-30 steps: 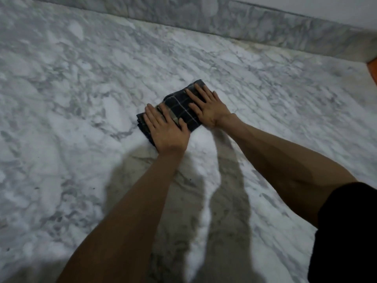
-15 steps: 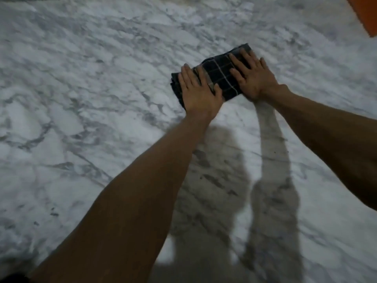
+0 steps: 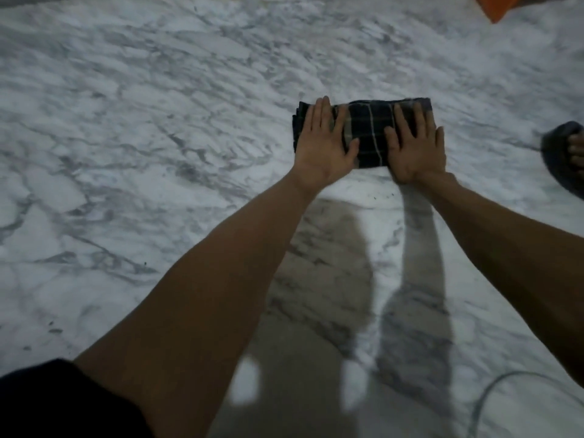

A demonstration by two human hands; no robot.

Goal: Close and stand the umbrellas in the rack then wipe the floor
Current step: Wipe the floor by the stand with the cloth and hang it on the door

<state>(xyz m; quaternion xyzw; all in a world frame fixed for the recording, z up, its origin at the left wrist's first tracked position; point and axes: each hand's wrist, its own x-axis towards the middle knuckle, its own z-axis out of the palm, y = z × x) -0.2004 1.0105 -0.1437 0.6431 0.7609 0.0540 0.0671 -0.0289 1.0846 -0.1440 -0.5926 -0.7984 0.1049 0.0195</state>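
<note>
Cloth (image 3: 368, 134) folded on marble floor (image 3: 158, 121); left hand (image 3: 325, 147), right hand (image 3: 414, 150) fingers straight, pressing flat atop it

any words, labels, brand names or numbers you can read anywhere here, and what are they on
None: no text can be read in this view.
The folded plaid cloth under the left hand and right hand shows only stripes, no label.
The marble floor, the orange thing at the top edge and the dark slipper bear no visible print.

Marble floor (image 3: 158, 121) under folded plaid cloth (image 3: 369, 134), perhaps a slipper (image 3: 554, 153) alongside.
</note>
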